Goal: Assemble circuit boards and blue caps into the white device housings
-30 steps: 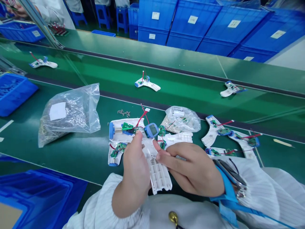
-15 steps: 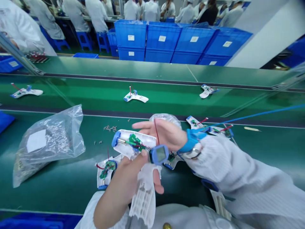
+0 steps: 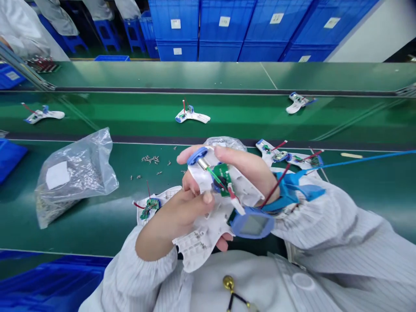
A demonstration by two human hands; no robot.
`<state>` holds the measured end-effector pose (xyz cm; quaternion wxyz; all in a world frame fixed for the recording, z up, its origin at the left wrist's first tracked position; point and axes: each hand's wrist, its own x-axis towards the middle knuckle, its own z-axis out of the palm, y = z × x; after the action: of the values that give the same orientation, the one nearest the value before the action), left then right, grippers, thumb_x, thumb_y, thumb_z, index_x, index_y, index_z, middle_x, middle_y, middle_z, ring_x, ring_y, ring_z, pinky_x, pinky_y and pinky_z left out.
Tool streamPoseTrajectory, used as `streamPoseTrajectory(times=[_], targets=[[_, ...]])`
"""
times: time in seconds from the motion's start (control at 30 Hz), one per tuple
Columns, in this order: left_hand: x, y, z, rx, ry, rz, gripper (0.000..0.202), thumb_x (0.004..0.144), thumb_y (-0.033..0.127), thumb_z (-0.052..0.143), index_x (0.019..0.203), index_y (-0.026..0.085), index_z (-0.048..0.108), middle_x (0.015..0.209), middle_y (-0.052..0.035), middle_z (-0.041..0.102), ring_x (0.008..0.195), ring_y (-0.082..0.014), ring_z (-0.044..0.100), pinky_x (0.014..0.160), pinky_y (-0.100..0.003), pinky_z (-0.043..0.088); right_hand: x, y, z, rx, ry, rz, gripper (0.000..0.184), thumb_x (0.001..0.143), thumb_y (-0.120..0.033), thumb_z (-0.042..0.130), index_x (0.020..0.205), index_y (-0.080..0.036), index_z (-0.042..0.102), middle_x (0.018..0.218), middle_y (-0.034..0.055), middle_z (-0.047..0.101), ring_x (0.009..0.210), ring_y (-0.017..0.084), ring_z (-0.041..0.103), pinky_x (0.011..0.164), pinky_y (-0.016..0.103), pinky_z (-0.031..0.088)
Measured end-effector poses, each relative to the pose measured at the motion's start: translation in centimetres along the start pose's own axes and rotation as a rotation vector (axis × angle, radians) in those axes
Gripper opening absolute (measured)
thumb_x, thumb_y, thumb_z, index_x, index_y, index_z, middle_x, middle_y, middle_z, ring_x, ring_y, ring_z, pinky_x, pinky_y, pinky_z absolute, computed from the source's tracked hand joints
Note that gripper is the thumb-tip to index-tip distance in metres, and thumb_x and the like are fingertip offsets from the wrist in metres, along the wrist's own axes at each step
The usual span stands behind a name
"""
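Observation:
My left hand (image 3: 177, 216) grips a white gun-shaped plastic housing (image 3: 201, 229) by its handle, thumb on top. The housing is open and shows a green circuit board (image 3: 222, 175), a metal tube with a blue front cap (image 3: 197, 155), and red wires. A blue-framed display module (image 3: 252, 224) hangs from it at the lower right. My right hand (image 3: 243, 167) reaches over the housing's far side, fingers touching the front end near the blue cap. A blue wrist strap (image 3: 294, 193) sits on my right wrist. Another open housing (image 3: 152, 203) lies on the table under my left hand.
A clear plastic bag (image 3: 73, 173) of small parts lies at the left, loose screws (image 3: 149, 159) beyond my hands. More open housings (image 3: 292, 158) lie to the right. Three housings (image 3: 191, 115) ride the green belt behind. Blue crates (image 3: 227, 30) stand at the back.
The housing rose off the table and turned, its handle toward me. My right hand came over its far side. The display module swung down to the right.

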<state>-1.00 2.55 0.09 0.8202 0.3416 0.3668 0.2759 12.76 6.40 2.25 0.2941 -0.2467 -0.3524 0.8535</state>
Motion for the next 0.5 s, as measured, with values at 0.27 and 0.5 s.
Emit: streamPoseTrajectory(times=[0.27,0.5], targets=[[-2.8,-1.4,-2.6,1.025,0.722,1.054,0.029,0.065,0.037,0.076,0.087,0.022,0.063,0.074,0.0007,0.06,0.065,-0.0145,0.057,0.057,-0.026,0.046,-0.8,-0.7,0.8,-0.203,0.323,-0.304,0.021,0.079,-0.037,0.046,0.089,-0.02,0.053,0.064,0.0,0.054,0.058,0.014,0.054,0.05,0.026,0.043],[-2.3,-0.3,0.5,1.798,0.384,1.474,0.018,0.073,0.01,0.066,0.084,0.023,0.065,0.084,-0.0024,0.063,0.067,-0.0158,0.06,0.055,-0.028,0.044,1.0,0.7,0.2,-0.236,0.502,-0.261,0.023,0.08,-0.04,0.05,0.094,-0.022,0.054,0.065,-0.0027,0.052,0.05,0.009,0.048,0.043,0.02,0.037]])
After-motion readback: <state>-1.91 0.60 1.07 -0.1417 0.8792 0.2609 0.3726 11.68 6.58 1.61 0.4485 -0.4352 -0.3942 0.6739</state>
